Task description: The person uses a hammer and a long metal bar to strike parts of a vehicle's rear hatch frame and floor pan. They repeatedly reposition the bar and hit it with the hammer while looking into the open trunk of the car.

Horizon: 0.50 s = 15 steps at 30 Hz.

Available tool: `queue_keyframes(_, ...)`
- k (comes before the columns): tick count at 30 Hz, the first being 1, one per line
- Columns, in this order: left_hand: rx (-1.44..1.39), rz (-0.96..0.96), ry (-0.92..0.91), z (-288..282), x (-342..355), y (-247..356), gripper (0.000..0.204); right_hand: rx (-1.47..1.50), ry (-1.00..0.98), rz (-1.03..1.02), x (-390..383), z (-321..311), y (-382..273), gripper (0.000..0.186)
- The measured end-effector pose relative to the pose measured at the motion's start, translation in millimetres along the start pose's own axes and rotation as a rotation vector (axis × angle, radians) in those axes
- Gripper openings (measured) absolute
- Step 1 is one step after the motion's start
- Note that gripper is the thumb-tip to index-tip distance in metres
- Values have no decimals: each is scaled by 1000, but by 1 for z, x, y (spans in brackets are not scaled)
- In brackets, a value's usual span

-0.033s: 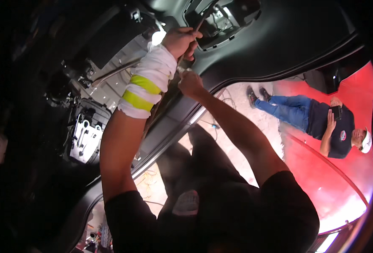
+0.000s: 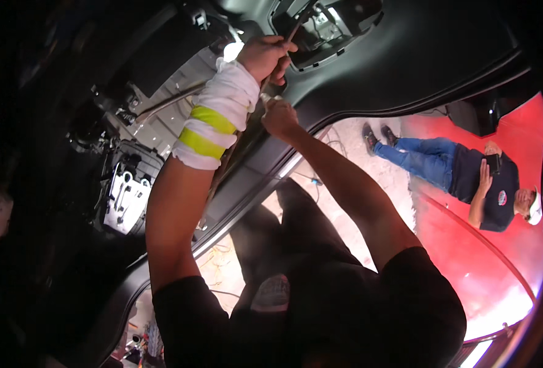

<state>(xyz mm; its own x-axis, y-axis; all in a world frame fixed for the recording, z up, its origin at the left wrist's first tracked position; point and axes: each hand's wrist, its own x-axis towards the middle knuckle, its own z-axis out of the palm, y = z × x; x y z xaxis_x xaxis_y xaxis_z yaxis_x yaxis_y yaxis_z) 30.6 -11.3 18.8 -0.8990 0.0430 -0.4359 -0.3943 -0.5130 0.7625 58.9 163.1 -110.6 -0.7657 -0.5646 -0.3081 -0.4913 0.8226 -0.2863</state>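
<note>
A thin, pale brown rod slants down from an opening in the dark trim panel, past both my hands. My left hand is closed around it just below the opening; a white wrap with yellow-green bands covers that wrist and forearm. Lower along the rod, my right hand is closed with its fingertips at the rod, and part of its grip is hidden. The opening shows bare metal and bright parts inside. Beside my left wrist glows a small white light.
I lean in through a vehicle's opening edged by a dark seal. On the left, a bent bar crosses exposed metal, above a black case with tools. At right, a person stands on a light and red floor, holding a dark device.
My right hand has moved slightly up, and its fingertips are placed a little differently at the rod. The left hand keeps its grip. The view has shifted slightly.
</note>
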Motion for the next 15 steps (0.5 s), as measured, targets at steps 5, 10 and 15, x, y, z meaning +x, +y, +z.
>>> queue_keyframes(5, -7, 22, 70, 9, 1, 7, 22, -8, 95, 44, 28, 51, 28, 30)
queue_keyframes(10, -45, 7, 131, 14, -1, -2, 19, 190, -146, 297, 32, 14, 7, 37)
queue_keyframes(15, -53, 75, 232, 25, 2, -7, 19, -163, -110, 118, 6, -20, 0, 47)
